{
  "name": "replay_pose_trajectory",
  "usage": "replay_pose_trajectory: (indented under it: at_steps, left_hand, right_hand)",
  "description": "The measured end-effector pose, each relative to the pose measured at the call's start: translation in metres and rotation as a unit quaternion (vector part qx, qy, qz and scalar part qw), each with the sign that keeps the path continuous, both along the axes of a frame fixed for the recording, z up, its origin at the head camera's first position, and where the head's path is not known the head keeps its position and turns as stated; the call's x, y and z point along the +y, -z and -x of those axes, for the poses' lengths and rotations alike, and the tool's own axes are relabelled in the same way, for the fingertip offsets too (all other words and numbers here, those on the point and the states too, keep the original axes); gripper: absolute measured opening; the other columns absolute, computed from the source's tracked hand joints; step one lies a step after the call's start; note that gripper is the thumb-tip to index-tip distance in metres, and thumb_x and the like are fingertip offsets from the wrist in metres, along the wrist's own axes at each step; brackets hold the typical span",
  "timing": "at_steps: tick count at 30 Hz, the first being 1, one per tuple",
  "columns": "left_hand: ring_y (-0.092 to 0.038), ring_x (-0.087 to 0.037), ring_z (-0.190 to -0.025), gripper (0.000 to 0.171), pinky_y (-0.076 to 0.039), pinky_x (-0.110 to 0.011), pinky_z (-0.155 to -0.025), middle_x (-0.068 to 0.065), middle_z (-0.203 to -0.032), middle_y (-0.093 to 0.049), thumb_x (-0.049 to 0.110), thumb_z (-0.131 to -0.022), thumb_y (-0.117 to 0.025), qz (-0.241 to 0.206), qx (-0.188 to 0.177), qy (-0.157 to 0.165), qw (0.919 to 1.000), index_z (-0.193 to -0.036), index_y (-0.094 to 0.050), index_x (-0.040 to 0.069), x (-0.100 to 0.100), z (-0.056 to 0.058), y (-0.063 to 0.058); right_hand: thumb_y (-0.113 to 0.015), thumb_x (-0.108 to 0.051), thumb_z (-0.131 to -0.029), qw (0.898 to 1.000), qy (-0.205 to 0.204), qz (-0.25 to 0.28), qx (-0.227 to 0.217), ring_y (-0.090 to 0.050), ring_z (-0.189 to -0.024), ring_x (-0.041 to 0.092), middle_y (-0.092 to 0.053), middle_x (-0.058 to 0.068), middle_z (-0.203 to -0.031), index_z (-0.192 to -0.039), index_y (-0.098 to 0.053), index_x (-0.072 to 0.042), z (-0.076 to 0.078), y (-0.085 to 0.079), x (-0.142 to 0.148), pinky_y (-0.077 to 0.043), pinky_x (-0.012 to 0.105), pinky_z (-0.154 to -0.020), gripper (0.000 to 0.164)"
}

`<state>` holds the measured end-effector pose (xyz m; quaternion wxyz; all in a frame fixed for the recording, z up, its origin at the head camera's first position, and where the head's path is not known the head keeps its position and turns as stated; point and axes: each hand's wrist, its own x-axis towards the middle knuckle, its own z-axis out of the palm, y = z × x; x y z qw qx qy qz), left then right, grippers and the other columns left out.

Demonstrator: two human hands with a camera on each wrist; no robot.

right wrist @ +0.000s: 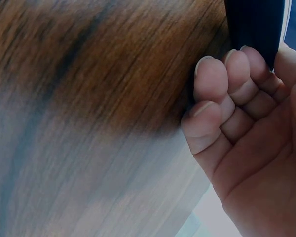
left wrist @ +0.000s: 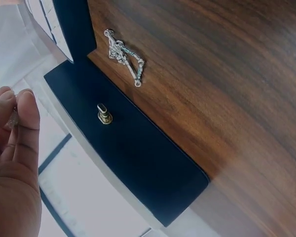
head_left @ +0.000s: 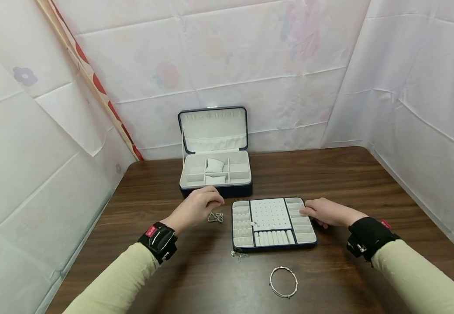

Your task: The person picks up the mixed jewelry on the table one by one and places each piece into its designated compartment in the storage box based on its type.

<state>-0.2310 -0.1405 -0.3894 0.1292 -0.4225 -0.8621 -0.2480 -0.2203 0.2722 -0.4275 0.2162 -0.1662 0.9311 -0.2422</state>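
My left hand (head_left: pixel 197 206) is raised just in front of the jewelry box (head_left: pixel 238 190), thumb and fingertips pinched together. In the left wrist view, a small, thin, sparkling piece of jewelry (left wrist: pixel 14 119) shows between those fingers; its kind is unclear. Below this hand, a silver chain bracelet (head_left: pixel 215 217) lies bunched on the table. My right hand (head_left: pixel 331 212) grips the right edge of the jewelry tray (head_left: pixel 278 248), thumb on top and the other fingers curled at the side. Earrings (head_left: pixel 255 223) appear on the tray's white perforated panel.
The navy box stands open at the back, two white cushions (head_left: pixel 214 165) in its compartments and a clasp (left wrist: pixel 104 114) on its front. A fine silver chain (head_left: pixel 239 254) lies by the tray's front left corner. Nearer the front rests a silver bangle (head_left: pixel 296 284).
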Motion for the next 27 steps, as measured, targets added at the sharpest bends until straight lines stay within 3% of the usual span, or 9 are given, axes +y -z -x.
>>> replay_pose_trajectory:
  at_steps: [11,27]
  left_hand:
    - [-0.063,-0.007,-0.091,0.012,-0.055,-0.024,-0.080,0.006,-0.100,-0.067,0.003,-0.094,-0.072,0.025,-0.046,-0.004,0.9986,-0.098,-0.076,0.013,0.007,-0.003,0.002]
    - [-0.061,-0.008,-0.088,0.012,-0.054,-0.026,-0.079,0.003,-0.099,-0.066,0.001,-0.095,-0.069,0.038,-0.049,0.018,0.9979,-0.097,-0.074,0.011,0.014,-0.004,0.006]
  right_hand:
    - [-0.047,-0.033,-0.110,1.000,0.000,0.002,-0.002,-0.052,-0.053,0.017,-0.053,0.004,-0.067,-0.093,-0.056,-0.011,0.000,0.000,0.000,-0.047,0.033,-0.057,0.029]
    - [-0.047,-0.034,-0.110,1.000,-0.005,0.000,-0.001,-0.052,-0.053,0.017,-0.053,0.004,-0.067,-0.093,-0.055,-0.011,0.001,0.000,0.001,-0.046,0.032,-0.057,0.029]
